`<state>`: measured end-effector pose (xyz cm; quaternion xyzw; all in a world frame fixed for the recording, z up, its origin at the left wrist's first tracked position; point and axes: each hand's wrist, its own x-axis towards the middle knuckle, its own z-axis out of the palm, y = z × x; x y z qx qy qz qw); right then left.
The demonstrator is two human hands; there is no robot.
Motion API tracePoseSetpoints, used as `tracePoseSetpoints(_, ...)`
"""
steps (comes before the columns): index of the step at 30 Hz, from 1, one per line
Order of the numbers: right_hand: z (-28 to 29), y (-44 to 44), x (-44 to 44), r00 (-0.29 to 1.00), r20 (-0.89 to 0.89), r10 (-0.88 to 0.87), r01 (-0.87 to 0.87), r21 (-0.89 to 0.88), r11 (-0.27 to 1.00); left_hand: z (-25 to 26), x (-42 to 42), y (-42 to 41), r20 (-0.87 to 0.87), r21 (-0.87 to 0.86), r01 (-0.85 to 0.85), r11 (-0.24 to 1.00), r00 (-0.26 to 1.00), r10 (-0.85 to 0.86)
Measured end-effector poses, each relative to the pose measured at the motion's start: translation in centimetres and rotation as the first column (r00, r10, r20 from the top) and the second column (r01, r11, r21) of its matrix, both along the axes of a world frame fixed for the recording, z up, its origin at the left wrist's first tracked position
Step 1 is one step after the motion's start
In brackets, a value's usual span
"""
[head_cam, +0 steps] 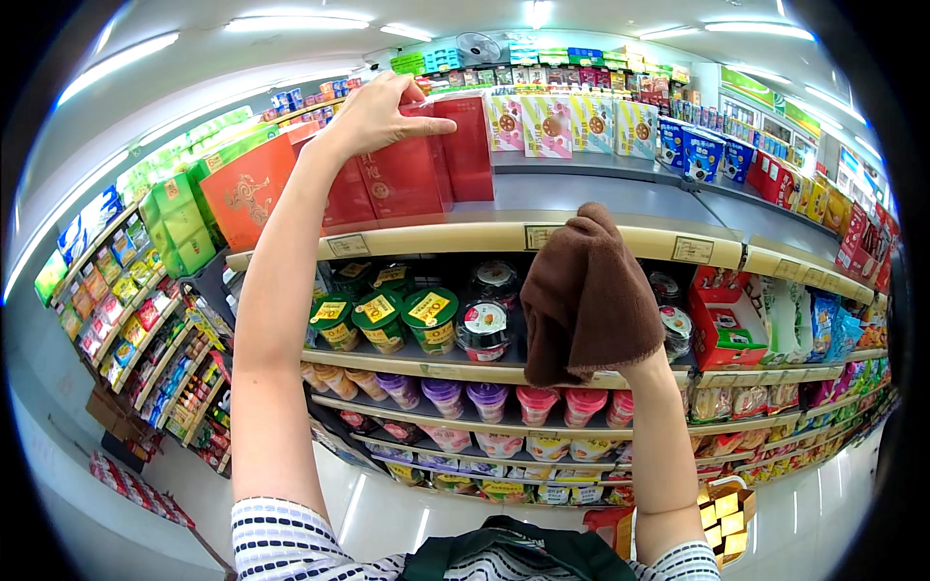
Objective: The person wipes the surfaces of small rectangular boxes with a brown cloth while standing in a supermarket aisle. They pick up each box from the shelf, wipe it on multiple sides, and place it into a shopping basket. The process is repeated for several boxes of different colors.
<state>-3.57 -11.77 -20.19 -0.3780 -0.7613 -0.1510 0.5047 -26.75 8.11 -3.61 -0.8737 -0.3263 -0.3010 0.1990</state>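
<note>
My left hand is at the top of a group of upright red gift boxes, its fingers bent over the upper edge and its thumb across the front. Another red box stands at their right end. A brown cloth is in my right hand, which it covers almost entirely; only the wrist shows below it. The cloth is in front of the shelf edge. To the right of the red boxes is the bare grey top shelf, with several pastel striped cartons along its back.
Blue tubs stand farther right on the top shelf. An orange-red box and green packs are at left. Green-lidded tubs and cups fill lower shelves. A basket of yellow packs is on the floor.
</note>
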Motion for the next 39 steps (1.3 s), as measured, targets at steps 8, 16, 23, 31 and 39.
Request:
tracePoseSetpoints(8,-2.5,2.5,0.1,0.989,-0.131,0.071,-0.083,-0.087,0.993,2.3,-0.7,-3.4,0.228,0.299,0.317,0.9,0.892,-0.39)
tracePoseSetpoints(16,-1.9,-2.6,-1.6,0.809,-0.572,0.133,-0.381,-0.338,0.861,-5.2,5.1,-14.1,0.415,0.07,0.59,0.804,0.716,-0.561)
tracePoseSetpoints(23,-9.8,-3.7,-0.5,-0.504,-0.86,-0.078,-0.821,0.45,0.351,-15.1,8.9,-18.0,0.354,0.36,0.43,0.828,0.758,-0.548)
tracePoseSetpoints(31,-17.2,-7.8,3.3,-0.482,-0.864,-0.146,-0.835,0.402,0.374,-27.8,11.8,-22.8,0.944,-0.327,0.922,0.21,0.329,0.026)
tracePoseSetpoints(39,-17.2,-12.3,2.9,-0.2,-0.947,-0.25,-0.693,-0.044,0.719,-32.1,12.8,-24.5,0.801,-0.448,0.734,0.511,0.584,-0.135)
